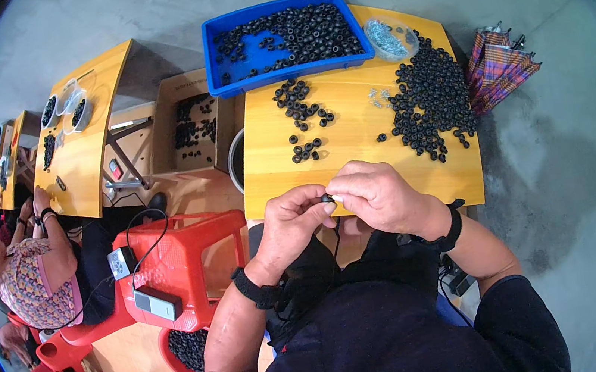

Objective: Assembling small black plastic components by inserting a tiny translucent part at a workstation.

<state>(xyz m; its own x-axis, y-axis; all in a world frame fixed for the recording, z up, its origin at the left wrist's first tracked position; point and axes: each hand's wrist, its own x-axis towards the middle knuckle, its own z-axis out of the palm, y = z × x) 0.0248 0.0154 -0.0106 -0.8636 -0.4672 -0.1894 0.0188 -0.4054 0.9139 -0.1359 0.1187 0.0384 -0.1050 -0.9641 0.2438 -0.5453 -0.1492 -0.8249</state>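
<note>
My left hand (292, 221) pinches a small black cap-like part (327, 198) between thumb and fingertips, just off the near edge of the yellow table (351, 134). Meeting it from the right, my right hand (374, 192) has its fingers pressed together against that part. A tiny pale bit shows at its fingertips, too small to name. Ahead lie a loose cluster of black parts (299, 107) on the left and a large heap of them (431, 101) on the right. Several small clear pieces (380, 97) lie beside the heap.
A blue tray (254, 84) of black parts and a round tub of small silvery pieces (387, 40) stand at the table's far side. A folded plaid umbrella (497, 69) is to the right. On the left are a red stool (173, 266), a cardboard box (164, 139) and seated people at other tables.
</note>
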